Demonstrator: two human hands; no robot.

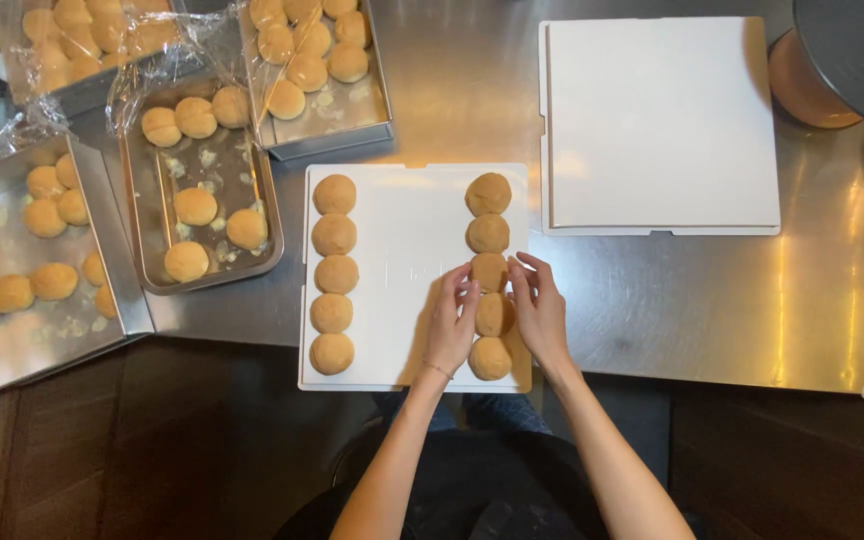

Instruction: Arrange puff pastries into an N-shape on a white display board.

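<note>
A white board lies on the steel table in front of me, with two columns of round golden buns. The left column has several buns in a straight line. The right column also has several. My left hand and my right hand cup the sides of one bun low in the right column, fingers curved around it. Another bun lies just below, between my wrists.
Metal trays with more buns stand at the left: one, one at the far left, one behind, partly under plastic wrap. A second white board lies at the right, a dark round appliance beyond it.
</note>
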